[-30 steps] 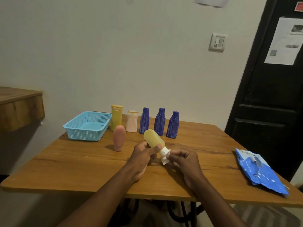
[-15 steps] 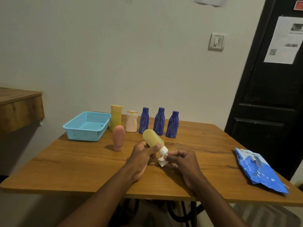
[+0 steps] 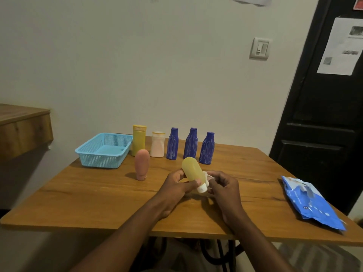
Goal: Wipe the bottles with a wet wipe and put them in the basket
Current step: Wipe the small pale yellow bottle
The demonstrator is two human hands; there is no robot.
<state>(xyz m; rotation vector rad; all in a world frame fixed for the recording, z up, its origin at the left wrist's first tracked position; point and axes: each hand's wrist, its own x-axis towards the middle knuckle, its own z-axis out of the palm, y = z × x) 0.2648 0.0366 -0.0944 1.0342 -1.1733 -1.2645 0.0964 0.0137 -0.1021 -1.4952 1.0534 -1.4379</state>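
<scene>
Left to right on the bench [image 3: 78, 193]: the light blue mesh basket [image 3: 100, 160] sits at the far left corner, and I can't see a single bottle in it. Just right of it stands a yellow flip-cap bottle [image 3: 139, 142]. A pink tube [image 3: 141, 166] stands cap-down a bit nearer the camera. Then comes a pale bottle [image 3: 157, 144], then three dark blue bottles [image 3: 190, 143] in a row along the back. Nobody's touching any of those.

Middle front is where the action is. The left hand [image 3: 174, 185] has its fingers [image 3: 193, 183] wrapped round the lower part of a yellow squeeze bottle [image 3: 192, 170]. It's held up off the bench, tilted with the white cap end pointing down toward the person. The right hand [image 3: 222, 185] has its fingers [image 3: 216, 176] pinched on a white wet wipe [image 3: 206, 174], pressing it against the neck and cap area. Far right, well apart from everything, lies the blue wipes pack [image 3: 312, 203].

My read: early days. Looks like the first bottle is mid-wipe, and it'll need to go in the basket after. The six others on the bench are waiting for the same treatment. Can't tell if any of the standing ones are clean already.
</scene>
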